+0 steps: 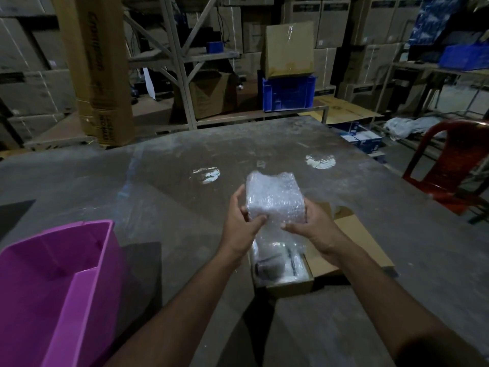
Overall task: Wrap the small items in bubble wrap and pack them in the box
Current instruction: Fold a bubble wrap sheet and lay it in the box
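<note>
above open box [288,283], both hands [242,221] [308,225] grip bubble-wrapped bundle [274,198].

Bin: purple plastic bin [60,282], tabletop [164,186] near-left.
Chair: red plastic chair [455,165], right.
Crate: blue crate [288,92], behind.

Purple bin [60,282] blocks the left; box [288,283] sits centre (table [172,165] beyond bare).

Warehouse storeroom: stacked cartons [330,25] filling metal racking [180,59], blue crates [288,92] sitting on shelves, worn packing table [185,160] standing in front.
</note>
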The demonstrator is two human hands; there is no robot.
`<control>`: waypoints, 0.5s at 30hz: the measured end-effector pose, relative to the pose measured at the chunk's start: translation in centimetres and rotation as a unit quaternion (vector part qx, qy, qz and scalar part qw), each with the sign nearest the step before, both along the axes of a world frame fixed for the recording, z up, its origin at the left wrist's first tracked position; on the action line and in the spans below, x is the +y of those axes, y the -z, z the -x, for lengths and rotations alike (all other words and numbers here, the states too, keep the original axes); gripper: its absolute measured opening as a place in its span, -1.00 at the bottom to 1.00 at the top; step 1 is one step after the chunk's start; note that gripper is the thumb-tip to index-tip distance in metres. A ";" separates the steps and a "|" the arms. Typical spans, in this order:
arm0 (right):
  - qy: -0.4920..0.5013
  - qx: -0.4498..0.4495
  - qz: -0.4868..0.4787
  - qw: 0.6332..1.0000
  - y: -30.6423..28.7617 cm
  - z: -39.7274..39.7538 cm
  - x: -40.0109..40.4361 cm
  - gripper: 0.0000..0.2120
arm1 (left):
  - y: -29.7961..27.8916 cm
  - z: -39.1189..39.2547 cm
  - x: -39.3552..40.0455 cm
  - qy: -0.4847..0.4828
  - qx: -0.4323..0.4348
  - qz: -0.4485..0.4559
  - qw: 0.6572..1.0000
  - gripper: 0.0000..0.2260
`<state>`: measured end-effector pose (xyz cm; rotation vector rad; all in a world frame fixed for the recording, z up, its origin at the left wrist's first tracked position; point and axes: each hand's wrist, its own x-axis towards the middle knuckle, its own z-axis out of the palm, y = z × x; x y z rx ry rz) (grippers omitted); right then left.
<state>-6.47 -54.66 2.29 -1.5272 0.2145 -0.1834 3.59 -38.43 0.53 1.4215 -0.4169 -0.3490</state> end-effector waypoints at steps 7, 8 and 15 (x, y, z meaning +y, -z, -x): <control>0.012 0.063 0.255 0.965 0.6 1.9 -1.3 -0.83 | 0.8 1.0 1.9 0.061 -0.040 -0.019 0.997 -0.19; -0.007 0.074 0.276 0.958 1.0 2.4 -1.1 -0.83 | 1.6 1.3 2.4 0.079 -0.037 -0.038 0.995 -0.18; -0.077 0.059 0.343 0.934 2.8 4.7 -0.1 -0.63 | 3.9 2.6 4.7 0.150 -0.065 -0.118 0.979 -0.24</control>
